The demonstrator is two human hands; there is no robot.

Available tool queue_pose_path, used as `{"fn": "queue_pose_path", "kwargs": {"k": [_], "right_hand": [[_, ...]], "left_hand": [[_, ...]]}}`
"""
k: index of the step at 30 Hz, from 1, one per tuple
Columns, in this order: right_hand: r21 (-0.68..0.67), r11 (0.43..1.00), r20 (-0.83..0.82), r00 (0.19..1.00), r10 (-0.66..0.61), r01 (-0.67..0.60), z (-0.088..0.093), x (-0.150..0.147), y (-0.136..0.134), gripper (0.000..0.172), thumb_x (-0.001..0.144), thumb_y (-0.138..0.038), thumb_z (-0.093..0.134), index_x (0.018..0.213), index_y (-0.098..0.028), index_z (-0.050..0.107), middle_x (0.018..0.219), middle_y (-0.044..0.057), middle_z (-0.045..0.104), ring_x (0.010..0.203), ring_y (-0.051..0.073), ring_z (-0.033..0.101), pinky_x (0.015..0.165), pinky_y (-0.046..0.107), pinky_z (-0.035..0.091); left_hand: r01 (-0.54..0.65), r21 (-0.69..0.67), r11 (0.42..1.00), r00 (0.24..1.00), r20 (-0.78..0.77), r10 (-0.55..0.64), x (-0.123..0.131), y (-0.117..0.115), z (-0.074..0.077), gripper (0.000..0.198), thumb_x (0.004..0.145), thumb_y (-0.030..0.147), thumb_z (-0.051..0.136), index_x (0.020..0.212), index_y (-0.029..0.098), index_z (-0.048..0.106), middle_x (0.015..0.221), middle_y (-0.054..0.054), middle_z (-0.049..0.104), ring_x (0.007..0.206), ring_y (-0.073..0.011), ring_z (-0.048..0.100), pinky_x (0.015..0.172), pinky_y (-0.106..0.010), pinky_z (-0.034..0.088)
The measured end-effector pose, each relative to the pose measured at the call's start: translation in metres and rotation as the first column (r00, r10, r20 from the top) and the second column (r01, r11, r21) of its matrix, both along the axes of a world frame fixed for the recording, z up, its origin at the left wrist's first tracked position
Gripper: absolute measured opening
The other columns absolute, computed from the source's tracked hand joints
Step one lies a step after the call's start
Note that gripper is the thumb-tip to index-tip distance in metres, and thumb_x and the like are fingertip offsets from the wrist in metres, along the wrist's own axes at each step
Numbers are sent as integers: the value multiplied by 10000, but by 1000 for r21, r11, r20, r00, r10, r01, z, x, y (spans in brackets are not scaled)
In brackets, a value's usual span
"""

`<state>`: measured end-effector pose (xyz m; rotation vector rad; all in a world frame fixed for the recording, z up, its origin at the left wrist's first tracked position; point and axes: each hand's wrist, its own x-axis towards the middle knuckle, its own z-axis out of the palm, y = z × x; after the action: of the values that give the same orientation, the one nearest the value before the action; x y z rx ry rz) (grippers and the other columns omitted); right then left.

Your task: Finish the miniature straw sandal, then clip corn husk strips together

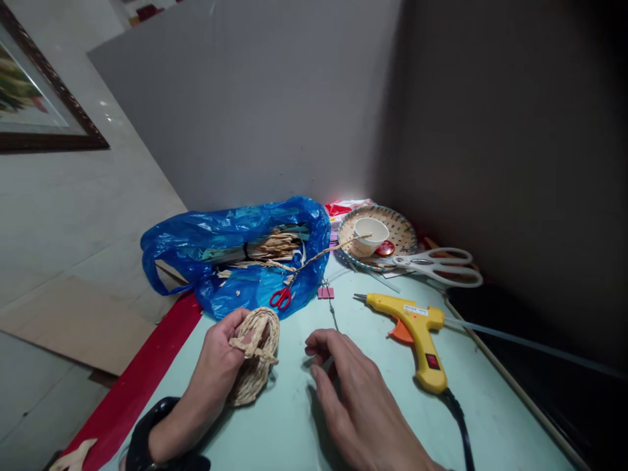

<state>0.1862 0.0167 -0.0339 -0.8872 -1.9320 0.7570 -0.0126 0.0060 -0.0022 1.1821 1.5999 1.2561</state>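
Note:
A small woven straw sandal (256, 366) with a braided strap is gripped in my left hand (218, 356), held just above the pale green table. My fingers and thumb close on its left edge, near the strap. To its right, my right hand (348, 389) hovers over the table with fingers bent and thumb apart, nothing visible in it. Between the right hand and the blue bag lies a pink binder clip (326, 293) with a thin dark cord. A yellow hot glue gun (417, 327) with an orange trigger lies to the right of that hand.
A blue plastic bag (171, 239) holding dried straw stands at the back left, with red-handled scissors (280, 298) on it. Behind the glue gun are a woven tray (405, 229), a white cup (371, 232) and white-handled scissors (441, 265). Grey panels (294, 98) border the table.

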Motion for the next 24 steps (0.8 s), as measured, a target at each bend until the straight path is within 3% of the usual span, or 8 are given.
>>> {"fn": "queue_pose_path", "kwargs": {"k": [8,17,24], "right_hand": [[-129,989,3,997,74,-73,-1,0,1,139,960,-212,361,995,-193,494,906,82,635,818,241,631,692,396,513],[-200,979,-59,998,36,-47,7,0,-1,102,957,-203,461,1022,-197,538,933,55,625,827,219,599,715,355,449],[-227,970,-72,995,72,-86,9,-2,-1,115,931,-92,538,988,-187,564,965,33,598,922,210,564,779,332,418]], "left_hand": [[38,-69,997,996,83,-32,3,1,2,290,757,354,779,678,190,554,586,78,511,506,-77,430,475,-178,345],[277,-183,943,947,220,-236,18,-11,-2,299,758,403,777,789,177,584,667,51,529,581,-97,423,535,-212,354],[279,-192,941,957,140,-255,33,-22,-10,302,774,415,742,761,189,542,656,65,505,601,-111,416,544,-222,367]]}}
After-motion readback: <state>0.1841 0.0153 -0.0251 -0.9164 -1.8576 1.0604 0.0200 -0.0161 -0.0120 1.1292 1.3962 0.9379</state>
